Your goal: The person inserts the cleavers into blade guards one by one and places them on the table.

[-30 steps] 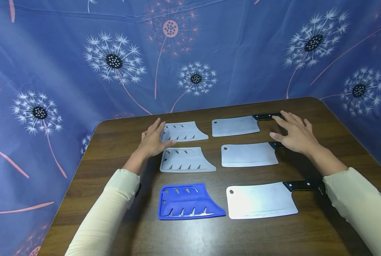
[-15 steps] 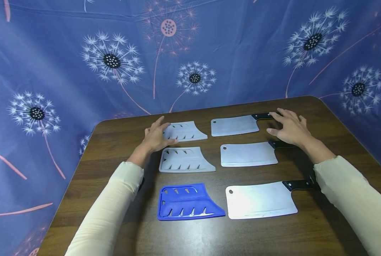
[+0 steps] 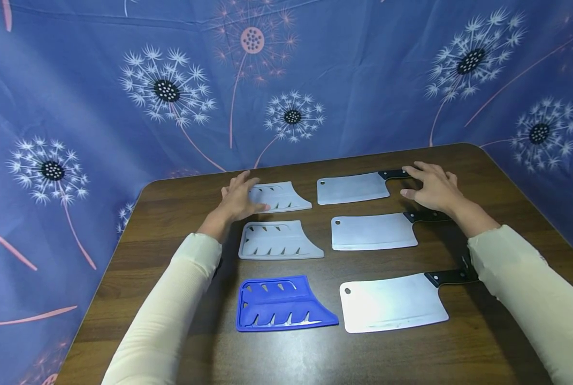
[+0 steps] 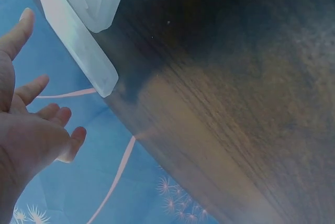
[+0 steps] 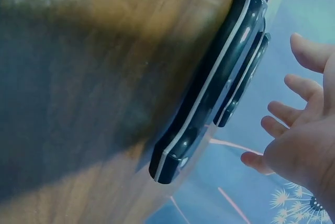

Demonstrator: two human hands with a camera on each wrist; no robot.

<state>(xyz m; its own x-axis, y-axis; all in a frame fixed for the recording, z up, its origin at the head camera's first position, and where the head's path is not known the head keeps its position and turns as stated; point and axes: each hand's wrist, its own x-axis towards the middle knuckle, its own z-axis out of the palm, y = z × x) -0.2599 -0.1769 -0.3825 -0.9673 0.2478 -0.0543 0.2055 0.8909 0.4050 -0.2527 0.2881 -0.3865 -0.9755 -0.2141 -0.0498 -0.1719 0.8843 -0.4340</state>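
Observation:
My left hand (image 3: 238, 199) reaches over the left end of the farthest white blade sheath (image 3: 286, 197), fingers spread and thumb across its near edge. In the left wrist view the same hand (image 4: 34, 130) shows apart from the sheaths, holding nothing. On the far right, my right hand (image 3: 434, 187) hovers with spread fingers over the black handle of the farthest cleaver (image 3: 352, 189), hiding the handle's end. The right wrist view shows that hand (image 5: 309, 124) above the table surface beyond two black handles (image 5: 209, 93), its palm bare.
A second white sheath (image 3: 279, 240) and a blue sheath (image 3: 286, 305) lie nearer, in a column. Right of them lie the middle cleaver (image 3: 373, 233) and the nearest cleaver (image 3: 392, 305), handles pointing right. Blue dandelion-patterned cloth (image 3: 363, 69) hangs behind the wooden table (image 3: 286, 358).
My left hand has slid right and slightly away, covering more of the far sheath's left end. My right hand has shifted a little left along the far cleaver's handle. Sheaths and cleavers stay put.

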